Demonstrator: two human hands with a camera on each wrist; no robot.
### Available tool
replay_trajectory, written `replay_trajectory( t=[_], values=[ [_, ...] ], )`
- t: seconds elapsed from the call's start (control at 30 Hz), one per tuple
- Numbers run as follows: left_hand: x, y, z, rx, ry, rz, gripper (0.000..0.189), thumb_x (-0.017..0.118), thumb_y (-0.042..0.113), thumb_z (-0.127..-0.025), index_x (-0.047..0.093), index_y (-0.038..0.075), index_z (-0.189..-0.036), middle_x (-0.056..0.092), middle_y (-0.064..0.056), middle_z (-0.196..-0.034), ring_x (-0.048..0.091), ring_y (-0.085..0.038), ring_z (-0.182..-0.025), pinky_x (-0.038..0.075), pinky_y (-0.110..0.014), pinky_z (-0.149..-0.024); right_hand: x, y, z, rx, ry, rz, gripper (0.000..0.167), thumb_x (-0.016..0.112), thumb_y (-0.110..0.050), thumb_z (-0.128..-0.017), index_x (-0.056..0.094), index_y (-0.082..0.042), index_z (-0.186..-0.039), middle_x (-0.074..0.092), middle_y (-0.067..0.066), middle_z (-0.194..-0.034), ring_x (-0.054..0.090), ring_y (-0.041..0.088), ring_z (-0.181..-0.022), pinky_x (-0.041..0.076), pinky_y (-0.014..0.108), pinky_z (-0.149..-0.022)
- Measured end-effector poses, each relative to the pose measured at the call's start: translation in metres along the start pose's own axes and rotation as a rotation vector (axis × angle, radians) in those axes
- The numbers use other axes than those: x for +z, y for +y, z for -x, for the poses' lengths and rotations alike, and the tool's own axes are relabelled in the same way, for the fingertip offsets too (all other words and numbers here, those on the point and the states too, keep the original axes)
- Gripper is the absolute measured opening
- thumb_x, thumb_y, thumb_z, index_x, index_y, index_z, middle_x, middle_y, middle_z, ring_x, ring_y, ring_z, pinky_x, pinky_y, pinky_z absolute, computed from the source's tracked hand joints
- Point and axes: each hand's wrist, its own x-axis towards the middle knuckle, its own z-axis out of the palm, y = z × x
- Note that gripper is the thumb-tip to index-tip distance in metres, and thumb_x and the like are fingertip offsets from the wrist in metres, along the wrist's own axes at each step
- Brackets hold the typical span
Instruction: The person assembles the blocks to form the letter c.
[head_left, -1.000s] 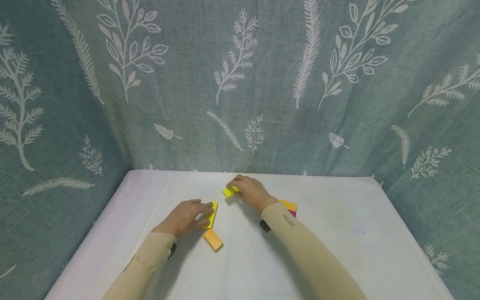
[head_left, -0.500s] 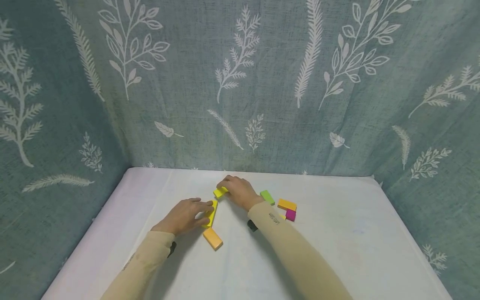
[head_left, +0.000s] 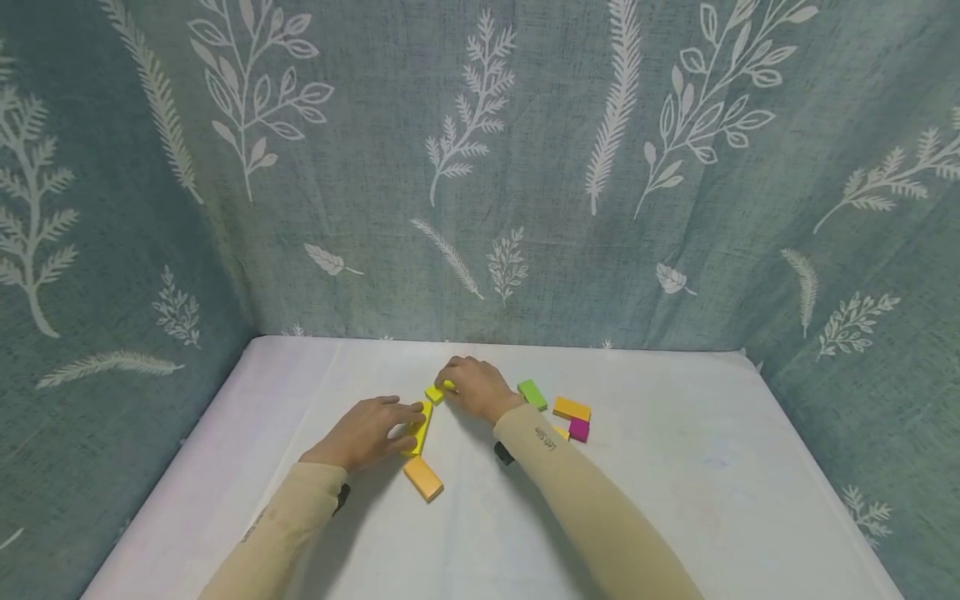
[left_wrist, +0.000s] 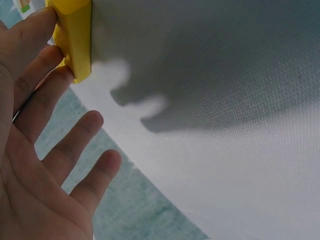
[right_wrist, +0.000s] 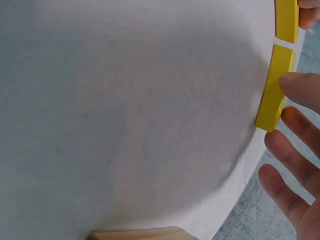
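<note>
My left hand (head_left: 367,433) holds a long yellow block (head_left: 422,429) lying on the white table, thumb and fingertips on its sides. Just beyond its far end, my right hand (head_left: 476,387) pinches a second yellow block (head_left: 434,394) between thumb and fingers. In the right wrist view this second block (right_wrist: 276,90) is almost in line with the first yellow block (right_wrist: 286,20), a narrow gap between their ends. The left wrist view shows the other fingers of my left hand (left_wrist: 45,135) spread beside the first block (left_wrist: 75,42). Near its close end lies an orange block (head_left: 423,479).
Right of my right hand lie a green block (head_left: 532,395), a darker orange block (head_left: 572,408) and a magenta block (head_left: 579,430). A pale yellow block (head_left: 561,432) is partly hidden by my right sleeve. Patterned green-blue cloth (head_left: 480,275) stands behind the white table (head_left: 675,500).
My right hand has moved left with its yellow block, bringing it close to the far end of the other. The green block has come into view. My left hand has stayed put.
</note>
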Motion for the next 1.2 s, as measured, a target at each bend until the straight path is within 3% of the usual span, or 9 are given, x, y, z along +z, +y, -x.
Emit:
replay_trajectory(
  t=[0.53, 0.83, 1.2],
  values=[
    [0.0023, 0.0, -0.0012, -0.038, -0.016, -0.001, 0.031, 0.08, 0.022, -0.089, 0.075, 0.012, -0.118, 0.067, -0.01, -0.133, 0.061, -0.043, -0.122, 0.051, -0.055, -0.102, 0.0004, -0.0057, 0.002, 0.024, -0.007, 0.017, 0.02, 0.068, -0.022, -0.1, 0.076, -0.022, -0.118, 0.066, -0.003, -0.124, 0.061, 0.015, -0.116, 0.052, 0.03, -0.101],
    [-0.0006, 0.0, 0.0014, -0.051, -0.019, 0.009, 0.033, 0.079, 0.021, -0.089, 0.074, 0.011, -0.12, 0.065, -0.011, -0.135, 0.06, -0.044, -0.123, 0.05, -0.056, -0.103, -0.0015, -0.0089, 0.0025, -0.015, 0.004, 0.008, 0.019, 0.069, -0.021, -0.099, 0.075, -0.02, -0.117, 0.066, -0.002, -0.122, 0.062, 0.015, -0.113, 0.053, 0.028, -0.098],
    [0.0012, 0.0016, 0.0005, -0.044, -0.018, 0.015, 0.034, 0.079, 0.022, -0.09, 0.074, 0.01, -0.122, 0.065, -0.011, -0.136, 0.059, -0.043, -0.123, 0.05, -0.056, -0.103, 0.0033, -0.0094, 0.0056, 0.02, 0.01, 0.028, 0.02, 0.066, -0.023, -0.101, 0.074, -0.02, -0.118, 0.065, -0.001, -0.124, 0.061, 0.016, -0.113, 0.052, 0.027, -0.099]
  ],
)
